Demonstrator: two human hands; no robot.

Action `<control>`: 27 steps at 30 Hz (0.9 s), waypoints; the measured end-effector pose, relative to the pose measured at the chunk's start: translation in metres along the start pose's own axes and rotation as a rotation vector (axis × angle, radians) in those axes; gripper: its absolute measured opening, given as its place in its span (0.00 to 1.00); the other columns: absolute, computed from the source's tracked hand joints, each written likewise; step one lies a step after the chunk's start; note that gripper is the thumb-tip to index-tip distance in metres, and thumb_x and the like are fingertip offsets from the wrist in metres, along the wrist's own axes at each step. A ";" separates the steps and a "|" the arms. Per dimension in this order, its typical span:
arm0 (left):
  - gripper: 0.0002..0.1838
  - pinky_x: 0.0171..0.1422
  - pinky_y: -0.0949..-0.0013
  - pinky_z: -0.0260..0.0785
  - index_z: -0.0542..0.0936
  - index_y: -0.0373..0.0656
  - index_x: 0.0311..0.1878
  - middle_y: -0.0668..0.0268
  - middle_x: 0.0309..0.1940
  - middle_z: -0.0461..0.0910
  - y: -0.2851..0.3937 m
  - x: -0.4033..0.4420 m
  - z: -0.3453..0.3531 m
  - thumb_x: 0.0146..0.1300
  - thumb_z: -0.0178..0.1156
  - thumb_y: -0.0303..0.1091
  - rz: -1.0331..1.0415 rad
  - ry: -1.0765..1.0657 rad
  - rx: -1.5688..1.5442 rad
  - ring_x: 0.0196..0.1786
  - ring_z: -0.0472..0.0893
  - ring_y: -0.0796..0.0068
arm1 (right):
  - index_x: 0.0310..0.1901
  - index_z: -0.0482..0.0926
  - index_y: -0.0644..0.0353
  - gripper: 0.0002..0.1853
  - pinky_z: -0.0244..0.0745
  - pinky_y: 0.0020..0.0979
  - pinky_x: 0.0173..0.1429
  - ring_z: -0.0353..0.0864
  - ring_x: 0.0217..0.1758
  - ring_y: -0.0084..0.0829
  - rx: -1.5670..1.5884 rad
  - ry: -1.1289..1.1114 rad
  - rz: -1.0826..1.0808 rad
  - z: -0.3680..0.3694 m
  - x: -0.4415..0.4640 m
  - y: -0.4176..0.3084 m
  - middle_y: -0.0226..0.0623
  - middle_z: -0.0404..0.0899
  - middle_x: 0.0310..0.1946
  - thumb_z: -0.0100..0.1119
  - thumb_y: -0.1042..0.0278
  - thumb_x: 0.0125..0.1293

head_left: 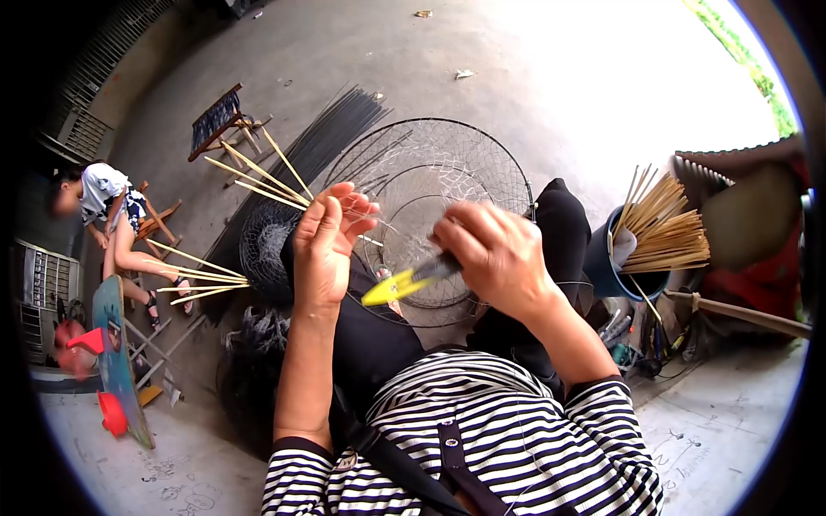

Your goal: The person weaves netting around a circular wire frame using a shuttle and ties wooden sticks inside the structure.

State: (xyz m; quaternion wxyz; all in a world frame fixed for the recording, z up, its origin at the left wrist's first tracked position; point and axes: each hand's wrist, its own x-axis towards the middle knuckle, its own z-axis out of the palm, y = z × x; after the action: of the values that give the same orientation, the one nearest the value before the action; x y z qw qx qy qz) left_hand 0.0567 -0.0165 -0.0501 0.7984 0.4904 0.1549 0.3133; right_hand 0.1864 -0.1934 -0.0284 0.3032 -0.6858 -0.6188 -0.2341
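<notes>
My left hand (331,236) is raised with its fingers curled around pale strands of netting (387,172). Several thin bamboo sticks (267,182) end just behind it; I cannot tell whether it grips them. In my right hand (495,249) is a yellow-and-black hand tool (400,286), pointing left and slightly blurred; its exact kind is unclear. Beneath and beyond both hands, a round net cage with dark wire hoops (469,122) stands between my knees, with loose mesh across it.
A blue bucket (600,258) of bamboo sticks (667,228) stands at the right, near scattered hand tools (645,344). Long dark rods (331,129) lie behind my left hand. A folding stool (219,125), a seated person (112,206) and a skateboard (112,344) are at the left.
</notes>
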 end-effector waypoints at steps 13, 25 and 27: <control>0.08 0.39 0.61 0.73 0.80 0.38 0.35 0.57 0.31 0.80 0.031 -0.002 0.024 0.56 0.51 0.25 0.358 -0.505 1.516 0.33 0.79 0.56 | 0.31 0.74 0.58 0.10 0.66 0.23 0.31 0.70 0.29 0.22 -0.173 0.004 -0.174 0.011 -0.019 -0.014 0.29 0.65 0.26 0.56 0.68 0.44; 0.18 0.52 0.66 0.71 0.73 0.31 0.54 0.53 0.46 0.77 0.012 0.013 0.021 0.64 0.54 0.33 0.101 -0.524 1.111 0.48 0.78 0.58 | 0.36 0.78 0.62 0.16 0.72 0.27 0.40 0.73 0.41 0.30 -0.038 -0.158 -0.251 0.039 -0.026 -0.041 0.35 0.72 0.37 0.61 0.67 0.42; 0.20 0.49 0.68 0.72 0.74 0.28 0.50 0.55 0.43 0.78 0.007 0.010 0.018 0.65 0.55 0.39 -0.268 -0.369 0.669 0.45 0.79 0.64 | 0.36 0.78 0.63 0.15 0.72 0.26 0.40 0.73 0.42 0.30 -0.040 -0.128 -0.265 0.042 -0.026 -0.041 0.35 0.72 0.37 0.61 0.67 0.43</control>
State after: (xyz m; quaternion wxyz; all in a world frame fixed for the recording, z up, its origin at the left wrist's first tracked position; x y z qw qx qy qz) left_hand 0.0723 -0.0200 -0.0348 0.6428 0.7467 0.1648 0.0456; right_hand 0.1407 -0.1799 -0.0709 0.2159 -0.6176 -0.7171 -0.2402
